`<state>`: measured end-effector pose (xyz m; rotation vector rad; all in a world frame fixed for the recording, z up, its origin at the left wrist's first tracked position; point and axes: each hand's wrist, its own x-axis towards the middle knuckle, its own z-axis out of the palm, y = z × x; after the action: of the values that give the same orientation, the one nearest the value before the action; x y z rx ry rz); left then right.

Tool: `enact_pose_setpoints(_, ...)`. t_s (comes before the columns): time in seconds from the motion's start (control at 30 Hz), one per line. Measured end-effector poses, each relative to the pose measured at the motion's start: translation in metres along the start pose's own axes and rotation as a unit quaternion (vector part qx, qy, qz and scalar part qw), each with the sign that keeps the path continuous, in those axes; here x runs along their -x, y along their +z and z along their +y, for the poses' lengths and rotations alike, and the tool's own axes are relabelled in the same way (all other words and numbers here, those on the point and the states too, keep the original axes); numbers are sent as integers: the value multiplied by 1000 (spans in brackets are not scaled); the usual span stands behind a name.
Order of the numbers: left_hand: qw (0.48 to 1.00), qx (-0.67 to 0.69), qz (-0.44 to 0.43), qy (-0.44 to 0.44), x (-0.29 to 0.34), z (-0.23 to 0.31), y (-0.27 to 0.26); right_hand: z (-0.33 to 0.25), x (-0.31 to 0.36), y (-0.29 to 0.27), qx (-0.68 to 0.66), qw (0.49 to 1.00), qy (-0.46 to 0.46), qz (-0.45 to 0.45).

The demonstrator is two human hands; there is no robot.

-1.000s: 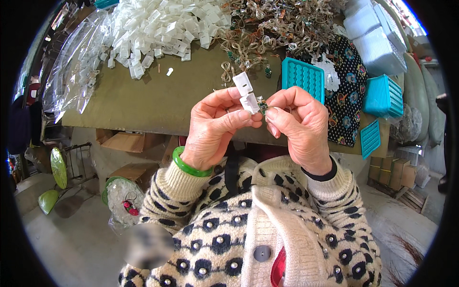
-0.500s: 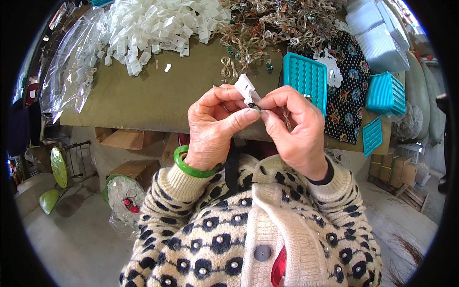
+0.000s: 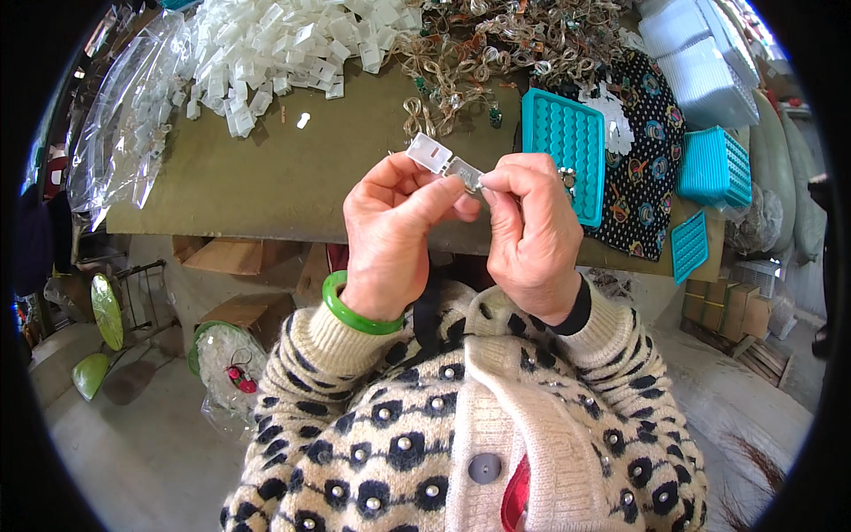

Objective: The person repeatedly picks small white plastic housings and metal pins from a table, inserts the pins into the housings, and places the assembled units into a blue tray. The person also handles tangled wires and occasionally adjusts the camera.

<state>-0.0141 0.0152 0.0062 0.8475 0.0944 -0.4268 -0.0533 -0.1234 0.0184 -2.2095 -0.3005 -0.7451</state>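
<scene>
Between my hands is a small white hinged plastic case (image 3: 430, 153), unfolded, its two halves tilted down to the right. My left hand (image 3: 386, 235) is closed on it, thumb on the lower half and fingers beneath. At the lower half's right end, my right hand (image 3: 536, 235) pinches with thumb and forefinger; anything deeper inside its curled fingers is hidden. Beyond my hands, at the back left, lies a heap of white plastic cases (image 3: 292, 44). To its right is a heap of coiled thin wires (image 3: 532, 40) with small green parts.
A teal dimpled tray (image 3: 565, 120) with a few small metallic pieces lies right of my hands, by a dark patterned cloth (image 3: 651, 177). Stacked teal trays (image 3: 709, 168) and clear trays (image 3: 705, 75) stand further right. Clear plastic sheeting (image 3: 128, 124) covers the table's left end.
The case has turned from upright to a flatter, unfolded pose, showing its inside. A dark bit and wire seen at my fingers no longer show. Both hands shifted slightly left.
</scene>
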Motion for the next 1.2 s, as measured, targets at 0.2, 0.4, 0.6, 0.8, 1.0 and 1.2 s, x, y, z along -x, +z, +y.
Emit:
enact_pose_setpoints(0.2, 981, 134, -38, -137, -1, 7, -10, -2, 3, 2, -92, 989, 118, 4)
enact_pose_setpoints(0.4, 977, 164, -26, -134, -1, 6, -12, -4, 8, 4, -85, 990, 116, 4)
enact_pose_setpoints(0.6, 998, 61, -11, -16, 3, 7, -4, -5, 3, -3, -489, 752, 441, -35)
enact_pose_setpoints(0.8, 998, 53, -37, 8, 13, 13, 1, -16, -3, -8, -492, 753, 434, -44)
enact_pose_setpoints(1.0, 991, -82, -33, 102, 21, 1, 2, -22, 0, -8, -413, 812, 406, -70)
enact_pose_setpoints(1.2, 897, -318, -70, 298, 30, -14, 2, -18, 7, -10, -392, 831, 387, -75)
